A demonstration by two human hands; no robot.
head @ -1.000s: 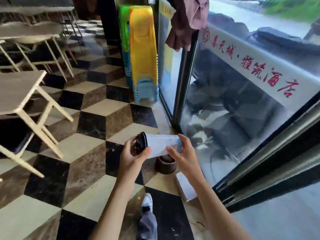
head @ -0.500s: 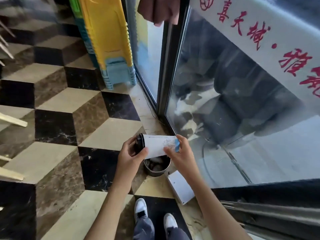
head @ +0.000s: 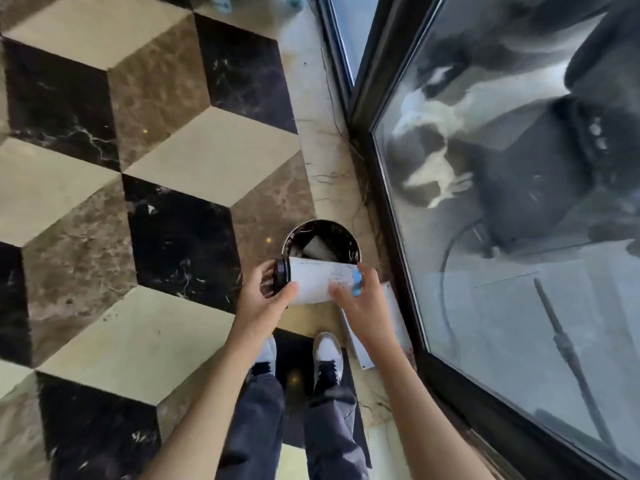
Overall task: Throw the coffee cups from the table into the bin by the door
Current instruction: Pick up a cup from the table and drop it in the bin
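Fingers (head: 282,293) of both hands grip a sideways coffee cup (head: 313,284) above the bin (head: 322,225).

Cup (head: 317,284) lies sideways between both hands, lid end in the left hand (head: 261,299), base end in the right hand (head: 360,299). Bin (head: 320,242) sits on the floor just beyond and below the cup, beside the glass door (head: 502,202) on the right. Shoes (head: 327,355) stand behind the bin.
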